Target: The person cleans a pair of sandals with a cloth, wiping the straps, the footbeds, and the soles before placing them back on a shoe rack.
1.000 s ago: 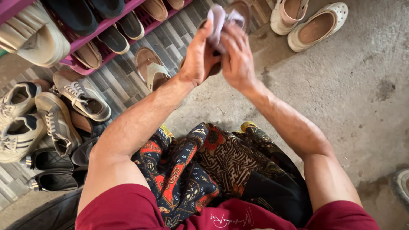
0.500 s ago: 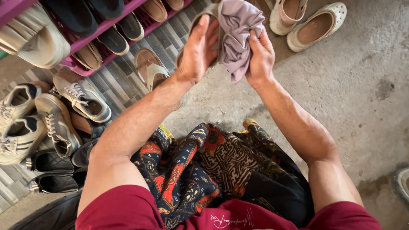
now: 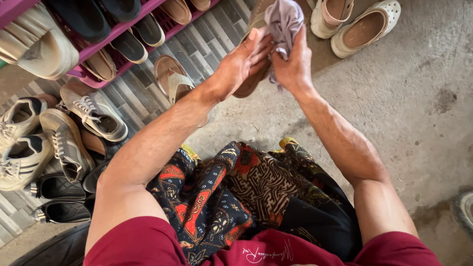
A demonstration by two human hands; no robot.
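Observation:
My left hand (image 3: 239,64) grips a tan sandal (image 3: 253,79), held up in front of me with its sole edge showing below my fingers. My right hand (image 3: 294,64) clutches a pale lilac cloth (image 3: 284,19) and presses it against the sandal. Both hands are close together, above the concrete floor. The upper part of the sandal is hidden behind the cloth and my fingers.
A matching tan sandal (image 3: 172,79) lies on the tiled strip. A pink shoe rack (image 3: 116,32) holds several shoes at upper left. Sneakers (image 3: 93,111) and black shoes (image 3: 56,187) sit at left. Cream clogs (image 3: 364,27) rest at upper right. A patterned sarong (image 3: 246,192) covers my lap.
The cloth was spread wide over the sandal half a second ago; now it is bunched higher in my right hand, and my left hand has shifted its grip with the sandal's sole edge exposed.

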